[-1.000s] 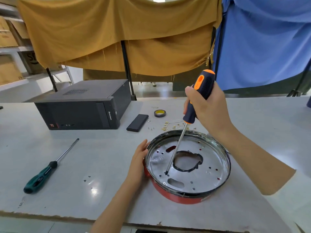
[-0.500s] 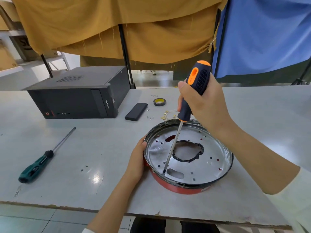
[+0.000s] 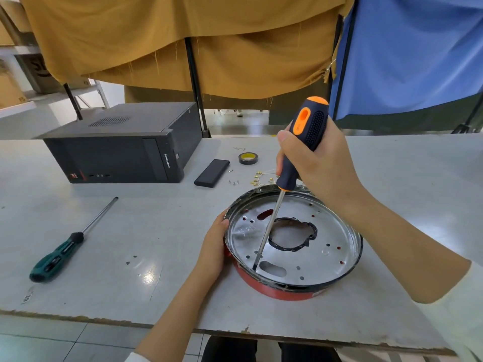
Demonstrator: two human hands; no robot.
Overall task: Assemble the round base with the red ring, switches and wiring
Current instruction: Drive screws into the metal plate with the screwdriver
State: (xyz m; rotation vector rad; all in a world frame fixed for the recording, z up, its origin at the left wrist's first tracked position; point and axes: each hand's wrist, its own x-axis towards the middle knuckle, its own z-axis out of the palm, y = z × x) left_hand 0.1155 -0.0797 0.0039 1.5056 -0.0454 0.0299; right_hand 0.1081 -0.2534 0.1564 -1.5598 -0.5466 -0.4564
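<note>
Currently, head view, the only one: the round base (image 3: 292, 241), a shiny metal pan with a red ring (image 3: 274, 290) around its outer wall, sits on the table (image 3: 392, 178) near the front edge, at about 5 o'clock from the black computer case (image 3: 122, 150). Right hand (image 3: 321, 163) is wrapped around the handle of the orange-and-black screwdriver (image 3: 300, 150); the shaft slants down to the pan floor, and the tip rests at roughly 7 o'clock on the pan, just beside an oval slot. Whether a screw sits under the tip is too small to tell. Left hand (image 3: 213, 246) cups the rim at 9 o'clock, thumb hooked over the edge, holding the pan in place. Risks, as judged: the shaft is tilted well off vertical, so the tip could jump out of the screw head, skid across the polished floor and scratch it, or drop into the slot. Downward push at 7 o'clock, off centre, could tip or spin the pan if the left hand loosens. The left thumb lies close to the tip's side of the pan, so a slip toward 9 o'clock might hit it. Loose screws (image 3: 234, 182) and brass terminals (image 3: 257, 178) lie at 12 o'clock beyond the pan, near the tape roll (image 3: 247, 158); a jolt could scatter them. A green screwdriver (image 3: 65, 246) lies well apart at 9 o'clock.
</note>
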